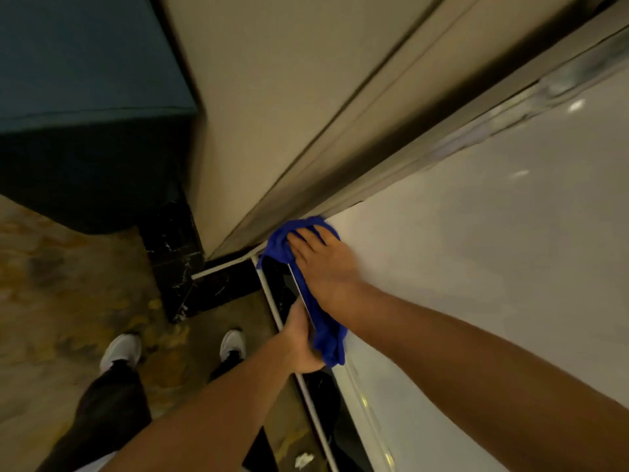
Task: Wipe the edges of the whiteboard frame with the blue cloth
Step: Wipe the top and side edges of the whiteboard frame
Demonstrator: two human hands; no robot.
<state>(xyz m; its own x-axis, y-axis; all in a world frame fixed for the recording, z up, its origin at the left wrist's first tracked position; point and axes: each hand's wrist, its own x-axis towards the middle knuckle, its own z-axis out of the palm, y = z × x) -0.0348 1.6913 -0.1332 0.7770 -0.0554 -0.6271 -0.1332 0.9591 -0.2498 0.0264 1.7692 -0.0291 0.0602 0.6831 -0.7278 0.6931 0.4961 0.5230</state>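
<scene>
The whiteboard fills the right side of the head view, glossy white, with a pale frame along its upper edge. A blue cloth lies over the board's lower left corner and hangs down along the left edge. My right hand presses flat on the cloth at that corner, fingers pointing toward the wall. Below it, my left hand grips the board's left edge, touching the hanging end of the cloth.
A beige wall stands right behind the board. A dark teal cabinet is at the upper left, over a black marble skirting. My white shoes stand on patterned carpet. White stand bars run below the board.
</scene>
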